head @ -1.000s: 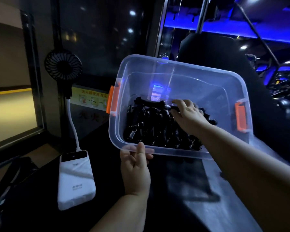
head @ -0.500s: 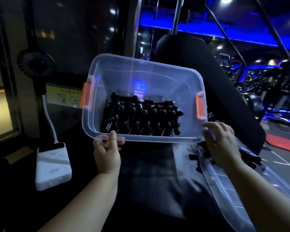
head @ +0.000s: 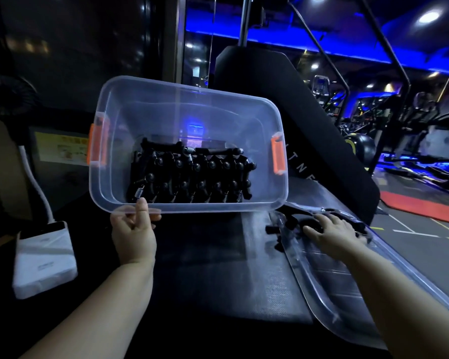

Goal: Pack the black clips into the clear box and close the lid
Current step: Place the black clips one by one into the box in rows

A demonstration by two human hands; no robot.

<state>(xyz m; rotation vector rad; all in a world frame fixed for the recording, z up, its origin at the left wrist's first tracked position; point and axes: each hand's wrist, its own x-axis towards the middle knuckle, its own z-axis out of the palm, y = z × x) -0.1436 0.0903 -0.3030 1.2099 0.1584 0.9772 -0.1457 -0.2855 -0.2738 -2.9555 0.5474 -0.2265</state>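
A clear box (head: 166,104) with orange latches is tipped toward me, its opening facing the camera. My left hand (head: 134,234) grips its near rim at the lower left, thumb over the edge. Several black clips (head: 192,177) lie packed in rows against the box's lower wall. My right hand (head: 329,230) reaches down onto a small pile of loose black clips (head: 290,224) lying on the clear lid (head: 347,294) at the right; its fingers are spread over them, and whether they hold one cannot be told.
A white power bank (head: 44,260) lies at the left, cabled to a small black fan (head: 8,94). A black padded bench back (head: 270,81) rises behind the box. The lid lies flat along the dark table's right side. Gym machines stand far right.
My right hand left the box, moved right and dropped onto the loose clips on the lid. The left hand kept its grip on the rim. The camera turned right.
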